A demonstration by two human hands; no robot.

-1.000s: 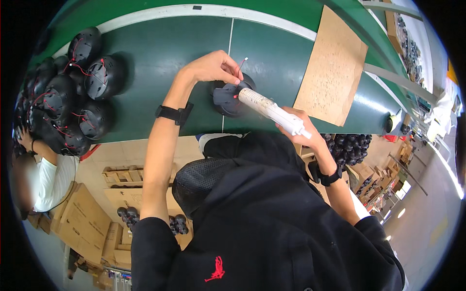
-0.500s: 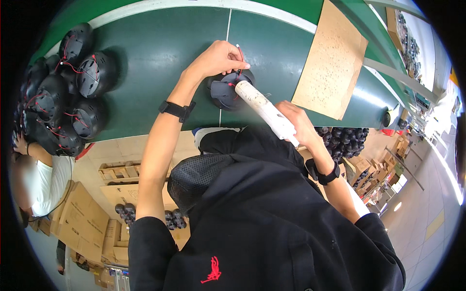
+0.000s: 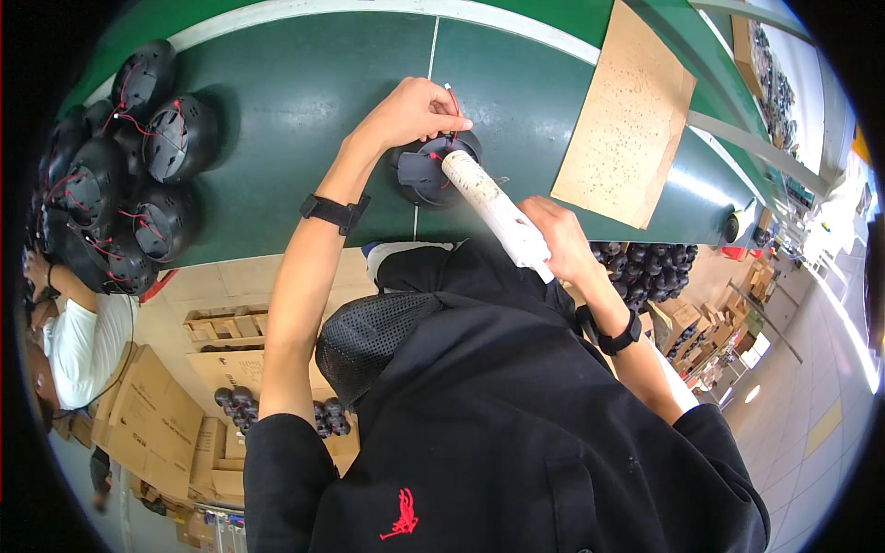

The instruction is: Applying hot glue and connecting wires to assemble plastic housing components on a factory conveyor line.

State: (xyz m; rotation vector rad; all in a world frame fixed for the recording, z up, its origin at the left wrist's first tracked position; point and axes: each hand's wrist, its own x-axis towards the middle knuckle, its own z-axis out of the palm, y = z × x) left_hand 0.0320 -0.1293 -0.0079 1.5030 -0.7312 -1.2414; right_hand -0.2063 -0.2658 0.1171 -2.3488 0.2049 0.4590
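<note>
My left hand (image 3: 411,112) is closed in a pinch on a thin red wire (image 3: 453,103), whose white plug end stands up past the fingers. The wire comes from a round black housing (image 3: 418,170) lying on the green workbench (image 3: 304,138), under that hand. A white, stained, tube-shaped tool (image 3: 494,210) is in my right hand (image 3: 559,235), closed around its back part. The tool slants over the housing, its front end close to the wire and hiding part of the housing. What kind of tool it is, I cannot make out.
Several similar black housings (image 3: 175,138) with red wires are heaped at the bench's left. A spotted cardboard sheet (image 3: 627,120) lies on the right. At the far left is another person's arm (image 3: 78,293). Cartons (image 3: 157,405) and a wooden pallet (image 3: 226,323) stand below the bench.
The tool and my right hand have shifted slightly left, with the tool's front a little nearer the wire's base. My left hand keeps its pinch on the wire.
</note>
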